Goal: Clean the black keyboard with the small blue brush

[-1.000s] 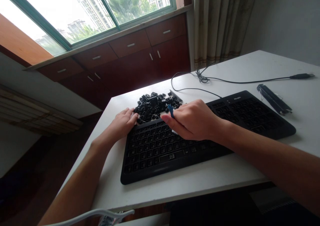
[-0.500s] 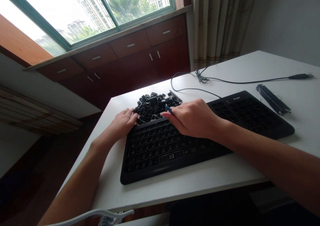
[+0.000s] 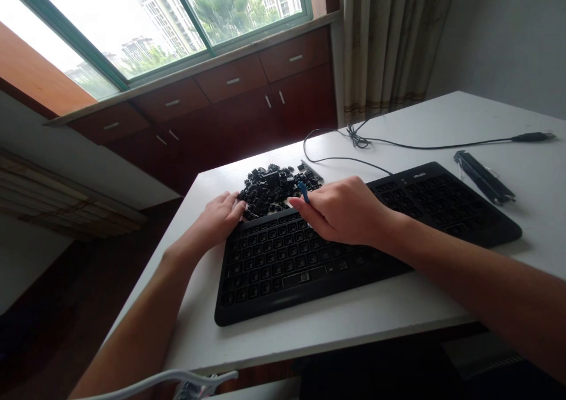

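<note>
A black keyboard (image 3: 265, 302) with its keycaps off lies on the white table, bare key sockets showing. Against its back edge is a heap of loose black keycaps (image 3: 265, 190). My right hand (image 3: 342, 211) is closed over the keyboard's middle, gripping a slim blue tool (image 3: 303, 191). One blue end juts up above the thumb; what lies below the fist is hidden. By the keyboard's back left corner rests my left hand (image 3: 221, 216), fingers stretched out and thumb apart. Its fingertips are beside the keycap heap.
The keyboard's black cable (image 3: 415, 146) runs loosely across the back of the white table (image 3: 375, 305) to a USB plug (image 3: 533, 136). A dark long bar (image 3: 484, 179) with thin wire lies right of the keyboard. A pale curved frame (image 3: 168, 376) shows at the near left.
The blue tool has tipped more upright in my right hand. My left hand and the keyboard have hardly moved; the whole view has shifted slightly.
</note>
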### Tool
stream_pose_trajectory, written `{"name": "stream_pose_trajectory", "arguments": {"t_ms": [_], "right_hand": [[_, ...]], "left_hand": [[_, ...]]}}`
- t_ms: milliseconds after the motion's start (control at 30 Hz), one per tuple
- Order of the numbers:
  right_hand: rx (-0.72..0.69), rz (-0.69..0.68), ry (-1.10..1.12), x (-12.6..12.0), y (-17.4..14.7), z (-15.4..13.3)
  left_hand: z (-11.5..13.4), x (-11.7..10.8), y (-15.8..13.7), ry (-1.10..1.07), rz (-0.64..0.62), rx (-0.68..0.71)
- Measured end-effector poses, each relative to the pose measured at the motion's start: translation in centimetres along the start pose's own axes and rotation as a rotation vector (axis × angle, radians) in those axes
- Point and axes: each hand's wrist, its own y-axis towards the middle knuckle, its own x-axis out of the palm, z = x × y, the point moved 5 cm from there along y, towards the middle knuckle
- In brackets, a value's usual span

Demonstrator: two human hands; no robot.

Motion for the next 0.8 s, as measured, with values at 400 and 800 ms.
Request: {"name": "stream_pose_trajectory", "arguments": {"t_ms": [400, 800], "right_hand": [[0.003, 0.089, 0.097, -0.66, -0.02, -0.06], [0.043, 0.004, 0.036, -0.17, 0.04, 0.19]], "left_hand": [[0.51, -0.46, -0.45, -0.001, 0.065, 0.045], [0.75, -0.27, -0.47, -0.026, 0.008, 0.027]]}}
